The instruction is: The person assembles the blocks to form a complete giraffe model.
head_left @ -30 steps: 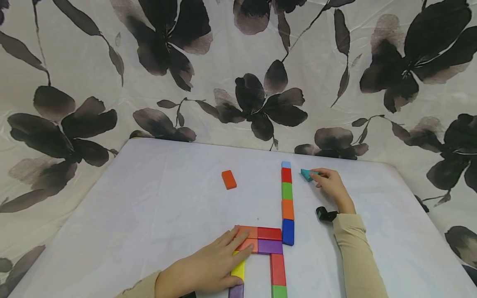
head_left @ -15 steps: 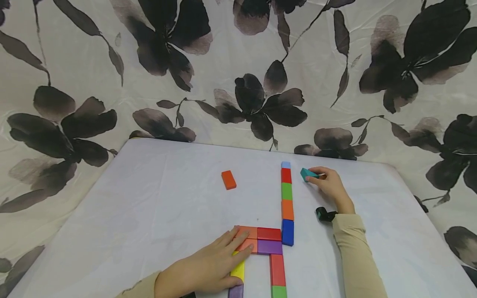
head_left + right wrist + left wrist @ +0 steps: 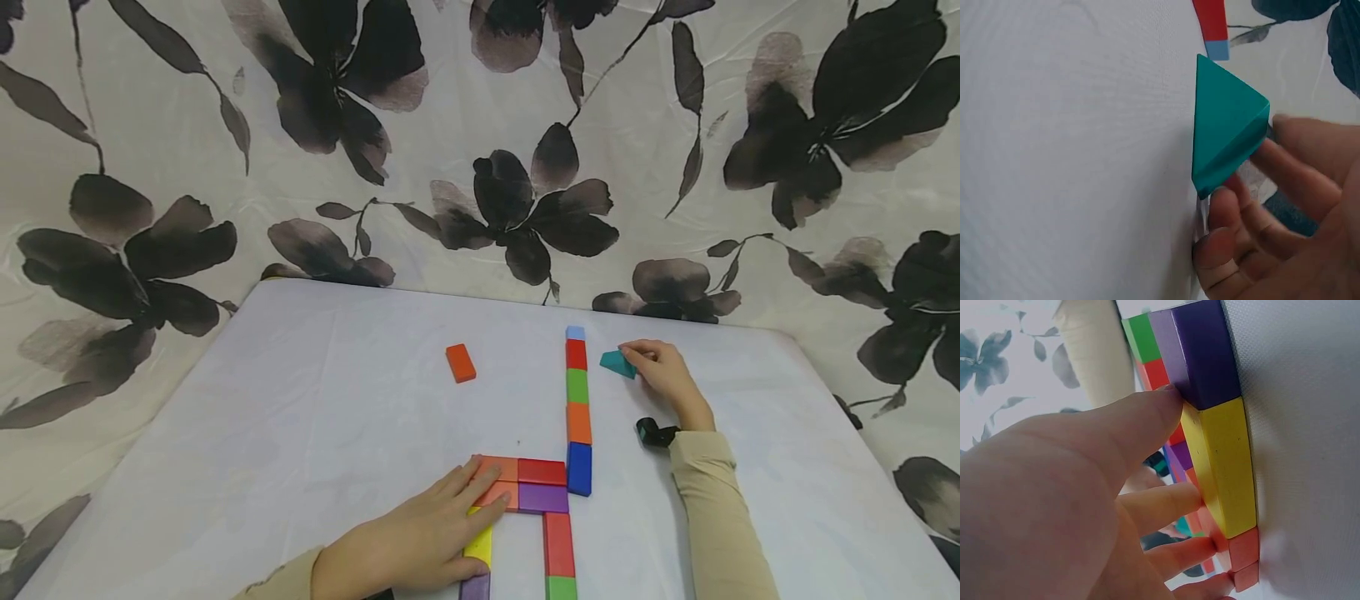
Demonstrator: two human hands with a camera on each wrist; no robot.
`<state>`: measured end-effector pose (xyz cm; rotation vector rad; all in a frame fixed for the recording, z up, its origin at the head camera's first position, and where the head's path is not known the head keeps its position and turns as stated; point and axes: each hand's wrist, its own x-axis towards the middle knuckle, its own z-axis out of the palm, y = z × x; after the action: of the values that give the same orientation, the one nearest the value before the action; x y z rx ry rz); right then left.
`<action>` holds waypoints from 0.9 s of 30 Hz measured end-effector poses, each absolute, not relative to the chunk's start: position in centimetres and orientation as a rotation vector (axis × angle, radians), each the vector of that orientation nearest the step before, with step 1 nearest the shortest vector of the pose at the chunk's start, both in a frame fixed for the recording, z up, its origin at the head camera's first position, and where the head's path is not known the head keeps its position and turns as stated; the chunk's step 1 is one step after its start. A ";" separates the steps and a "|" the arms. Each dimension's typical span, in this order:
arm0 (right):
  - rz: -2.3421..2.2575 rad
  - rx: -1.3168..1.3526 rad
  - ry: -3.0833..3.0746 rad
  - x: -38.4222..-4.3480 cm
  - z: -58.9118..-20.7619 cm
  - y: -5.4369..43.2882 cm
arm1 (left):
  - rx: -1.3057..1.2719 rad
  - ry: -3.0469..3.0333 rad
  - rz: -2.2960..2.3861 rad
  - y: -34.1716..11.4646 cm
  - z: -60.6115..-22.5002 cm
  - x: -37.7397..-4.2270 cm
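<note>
My left hand (image 3: 412, 537) rests with spread, fairly straight fingers on a joined layout of wooden blocks. Its thumb touches the purple block (image 3: 1207, 356) at the seam with the yellow block (image 3: 1229, 469), and its fingertips lie on the salmon blocks (image 3: 507, 467). To the right, my right hand (image 3: 666, 379) pinches a teal triangular block (image 3: 617, 363) close over the table. In the right wrist view the teal block (image 3: 1229, 119) shows a broad flat face, with fingers at its lower right edge. Left of it runs a column of blocks with a green block (image 3: 577, 386) in it.
A loose orange block (image 3: 461, 363) lies left of the column. A small black object (image 3: 654, 432) sits by the right wrist. The white table (image 3: 300, 400) meets a floral cloth (image 3: 420, 242) behind. A red block (image 3: 558, 543) extends toward the front.
My right hand has turned the teal block, so its wider face now shows, and it lies slightly nearer the column. The left hand and the laid blocks stay put.
</note>
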<state>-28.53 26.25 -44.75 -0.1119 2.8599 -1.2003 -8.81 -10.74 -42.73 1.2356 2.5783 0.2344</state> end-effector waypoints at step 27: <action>-1.227 -0.183 2.811 -29.4 -44.3 26.5 | 1.250 2.579 0.213 -10.8 -43.0 -8.9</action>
<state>-29.37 26.53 -44.35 -0.1829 2.8106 -1.2267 -8.94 -10.80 -42.98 1.2501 2.5792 0.2133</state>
